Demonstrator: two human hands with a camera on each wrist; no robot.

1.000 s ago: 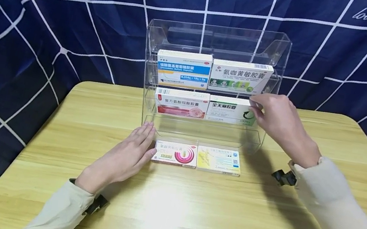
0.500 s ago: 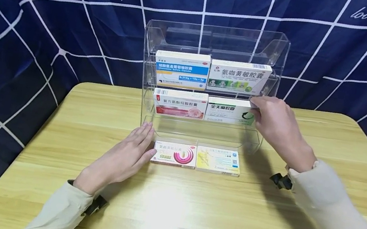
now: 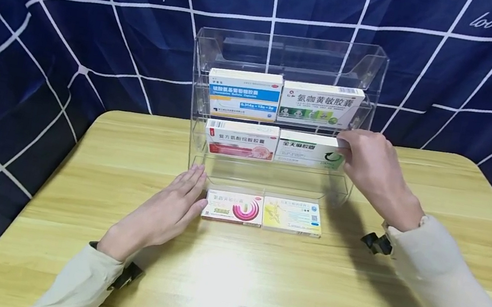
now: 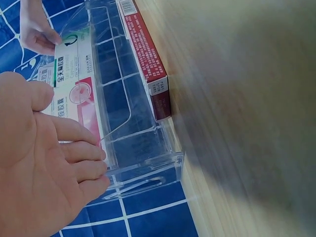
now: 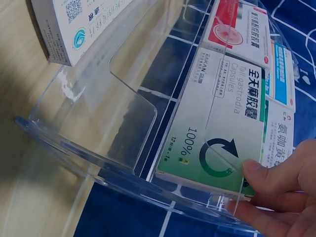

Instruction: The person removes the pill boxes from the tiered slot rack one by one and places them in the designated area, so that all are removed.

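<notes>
Right hand is pinching the green-and-white box, right side, lower filled row of the clear rack. Seating step, I reckon; next needs squaring up, then release. Left hand: fingers straight.

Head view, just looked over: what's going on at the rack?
A person's right hand pinches the right end of the green-and-white box, which is in the clear rack beside the red-and-white box. The blue-and-white box and grey-lettered box stand in the row above. The pink box and yellow box lie in front of the rack. The left hand is beside the pink box; whether it touches anything is unclear.
</notes>
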